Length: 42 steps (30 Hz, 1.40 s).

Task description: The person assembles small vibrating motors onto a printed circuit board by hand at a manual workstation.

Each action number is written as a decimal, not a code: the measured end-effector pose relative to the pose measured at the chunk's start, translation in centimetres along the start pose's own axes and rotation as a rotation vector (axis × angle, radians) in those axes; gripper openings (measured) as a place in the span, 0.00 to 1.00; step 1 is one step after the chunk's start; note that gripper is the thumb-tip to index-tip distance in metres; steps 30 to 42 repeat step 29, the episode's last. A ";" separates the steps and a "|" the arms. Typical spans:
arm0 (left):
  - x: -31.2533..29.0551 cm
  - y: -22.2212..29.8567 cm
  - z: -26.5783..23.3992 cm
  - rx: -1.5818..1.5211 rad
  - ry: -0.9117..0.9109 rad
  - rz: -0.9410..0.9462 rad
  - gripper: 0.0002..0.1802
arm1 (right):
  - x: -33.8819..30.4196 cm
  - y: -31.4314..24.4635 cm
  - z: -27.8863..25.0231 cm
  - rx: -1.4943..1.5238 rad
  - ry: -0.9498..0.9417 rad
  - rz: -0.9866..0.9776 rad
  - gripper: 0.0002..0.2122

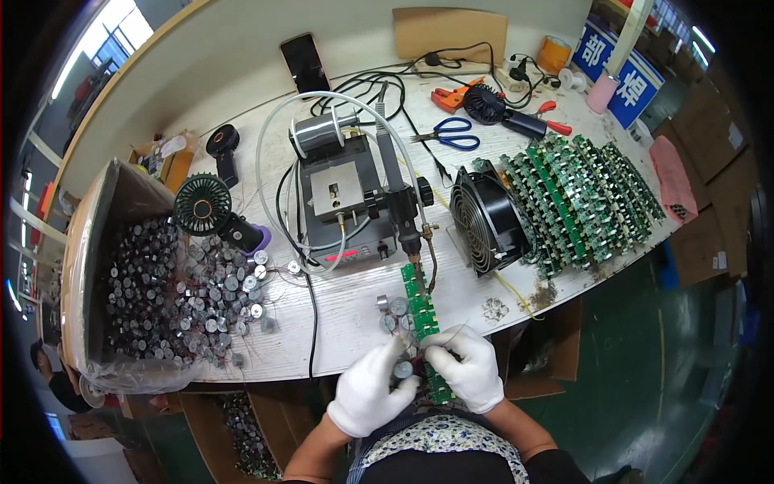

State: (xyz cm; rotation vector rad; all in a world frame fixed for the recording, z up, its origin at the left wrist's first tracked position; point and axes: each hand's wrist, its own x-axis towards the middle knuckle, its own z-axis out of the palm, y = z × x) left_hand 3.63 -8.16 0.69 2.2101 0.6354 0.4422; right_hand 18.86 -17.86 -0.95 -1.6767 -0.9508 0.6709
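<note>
A narrow green circuit board strip (419, 304) lies lengthwise in front of me, its far end under the tip of a soldering iron (409, 234) clamped on a stand. My left hand (372, 389), in a white glove, curls around a small silver motor (403, 369) at the strip's left side. Over the strip's right edge, my gloved right hand (469, 369) has its thumb and forefinger pinched together. A thin wire (458, 330) sticks up by those fingers; their tips are partly hidden. Several loose motors (398, 306) sit left of the strip.
A plastic-lined box (85, 266) spills motors onto the table at left. Behind the strip stands a soldering machine (337, 189) with a solder spool (318, 135). To the right are a black fan (481, 218) and stacked circuit boards (576, 206). Blue-handled scissors (455, 135) lie farther back.
</note>
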 end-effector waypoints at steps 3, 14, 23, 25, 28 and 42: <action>0.5 -1.0 -1.2 -0.012 0.136 0.045 0.26 | 0.0 0.3 -0.3 -0.003 0.060 0.021 0.05; 1.7 -1.8 0.3 0.284 0.430 0.063 0.11 | 0.2 -0.9 0.1 -0.062 0.018 -0.012 0.05; 2.3 -0.5 1.3 0.069 0.184 0.202 0.14 | -0.1 -0.1 0.5 0.070 0.039 0.101 0.06; 2.4 -0.6 1.3 0.070 0.159 0.203 0.15 | -0.1 0.1 0.4 0.086 0.031 0.120 0.06; 2.3 -0.7 1.4 0.098 0.145 0.196 0.15 | -0.1 0.1 0.3 0.089 0.022 0.122 0.06; 2.3 -0.8 1.4 0.122 0.149 0.198 0.15 | -0.1 0.1 0.3 0.079 0.017 0.099 0.06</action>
